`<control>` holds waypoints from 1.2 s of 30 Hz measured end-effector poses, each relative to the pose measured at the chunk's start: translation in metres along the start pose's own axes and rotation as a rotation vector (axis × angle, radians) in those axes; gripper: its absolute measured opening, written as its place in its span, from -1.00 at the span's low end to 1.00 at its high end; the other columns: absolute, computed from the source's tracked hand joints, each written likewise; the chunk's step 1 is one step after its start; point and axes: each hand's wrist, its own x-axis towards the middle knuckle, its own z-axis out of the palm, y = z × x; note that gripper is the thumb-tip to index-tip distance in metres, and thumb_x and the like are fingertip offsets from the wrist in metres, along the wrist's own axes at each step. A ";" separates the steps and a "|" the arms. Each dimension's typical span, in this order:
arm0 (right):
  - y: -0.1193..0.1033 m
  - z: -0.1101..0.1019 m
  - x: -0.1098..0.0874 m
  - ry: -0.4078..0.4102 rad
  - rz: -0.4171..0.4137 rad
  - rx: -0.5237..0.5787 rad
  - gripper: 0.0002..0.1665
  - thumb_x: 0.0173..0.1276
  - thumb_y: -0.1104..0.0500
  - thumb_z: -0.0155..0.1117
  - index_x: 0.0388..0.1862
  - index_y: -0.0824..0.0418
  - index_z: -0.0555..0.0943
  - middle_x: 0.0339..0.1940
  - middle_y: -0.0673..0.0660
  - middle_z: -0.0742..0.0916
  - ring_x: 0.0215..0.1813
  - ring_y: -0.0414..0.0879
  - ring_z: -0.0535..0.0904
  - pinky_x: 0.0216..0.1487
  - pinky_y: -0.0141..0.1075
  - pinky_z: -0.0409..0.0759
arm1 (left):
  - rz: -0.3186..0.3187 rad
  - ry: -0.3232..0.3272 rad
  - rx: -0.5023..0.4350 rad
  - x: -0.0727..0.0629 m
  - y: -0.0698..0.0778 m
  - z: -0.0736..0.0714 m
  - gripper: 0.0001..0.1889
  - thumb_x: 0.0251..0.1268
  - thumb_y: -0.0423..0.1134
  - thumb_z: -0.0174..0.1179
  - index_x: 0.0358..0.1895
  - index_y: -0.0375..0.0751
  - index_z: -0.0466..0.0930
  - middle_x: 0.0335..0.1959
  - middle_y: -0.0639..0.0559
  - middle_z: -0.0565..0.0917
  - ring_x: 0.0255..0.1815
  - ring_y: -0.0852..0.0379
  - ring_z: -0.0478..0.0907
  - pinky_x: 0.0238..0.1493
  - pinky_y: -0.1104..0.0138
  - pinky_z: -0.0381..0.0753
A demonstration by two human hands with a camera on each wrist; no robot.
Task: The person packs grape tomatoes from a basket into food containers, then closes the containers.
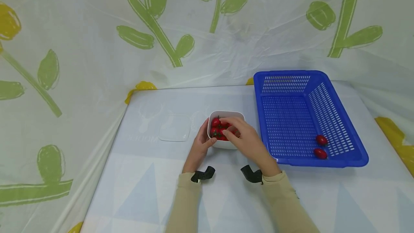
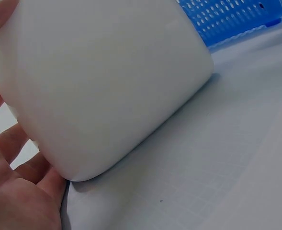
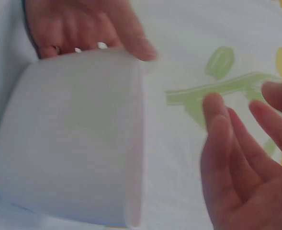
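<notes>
A white square container with several red cherry tomatoes in it stands upright on the table. My left hand holds its left side, the thumb at the near rim and the fingers along the wall; the left wrist view shows this wall close up. Over the container's opening hovers my right hand, its fingers bent loosely and hiding part of the tomatoes. In the right wrist view the fingers stand apart from the container, and no tomato shows between them.
To the right, a blue perforated basket holds two red tomatoes near its right wall. A clear flat lid lies left of the container. Behind the table hangs a white leaf-patterned sheet.
</notes>
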 end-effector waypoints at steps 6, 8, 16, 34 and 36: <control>-0.012 -0.018 -0.002 -0.158 0.031 0.072 -0.57 0.28 0.11 0.12 0.15 -0.04 0.42 0.06 -0.11 0.49 -0.11 -0.18 0.51 -0.17 -0.28 0.54 | -0.007 0.006 0.003 0.000 0.001 0.000 -0.31 0.24 -0.36 0.03 0.38 0.17 -0.04 0.36 0.26 0.06 0.37 0.21 -0.04 0.25 0.32 0.14; -0.012 -0.025 -0.003 -0.186 0.026 0.079 -0.56 0.28 0.10 0.12 0.17 -0.04 0.41 0.07 -0.12 0.48 -0.11 -0.19 0.51 -0.17 -0.27 0.55 | -0.004 0.009 0.003 0.000 0.001 0.000 -0.31 0.24 -0.38 0.02 0.38 0.16 -0.03 0.36 0.25 0.06 0.37 0.19 -0.05 0.26 0.31 0.13; -0.008 -0.054 -0.009 -0.269 0.034 0.029 -0.46 0.25 -0.05 0.13 0.22 -0.06 0.36 0.13 -0.05 0.48 -0.09 -0.19 0.51 -0.14 -0.21 0.50 | 0.007 0.012 -0.008 0.001 0.001 0.000 -0.29 0.22 -0.46 0.00 0.39 0.09 -0.05 0.38 0.21 0.03 0.37 0.24 -0.07 0.28 0.31 0.08; 0.023 -0.125 -0.013 -0.490 0.106 0.042 -0.55 0.32 0.02 0.05 0.20 -0.11 0.35 0.14 0.01 0.48 -0.08 -0.16 0.55 -0.09 -0.29 0.54 | 0.026 0.017 -0.046 0.002 -0.001 0.000 -0.28 0.18 -0.50 0.01 0.38 0.04 -0.02 0.38 0.15 0.04 0.38 0.19 -0.07 0.30 0.24 0.06; 0.029 -0.133 -0.014 -0.503 0.109 0.028 -0.54 0.33 0.04 0.04 0.22 -0.04 0.34 0.14 0.04 0.49 -0.07 -0.14 0.55 -0.10 -0.28 0.54 | 0.025 0.017 -0.048 0.002 -0.002 0.000 -0.28 0.18 -0.50 0.01 0.38 0.04 -0.02 0.38 0.15 0.04 0.38 0.19 -0.07 0.29 0.25 0.07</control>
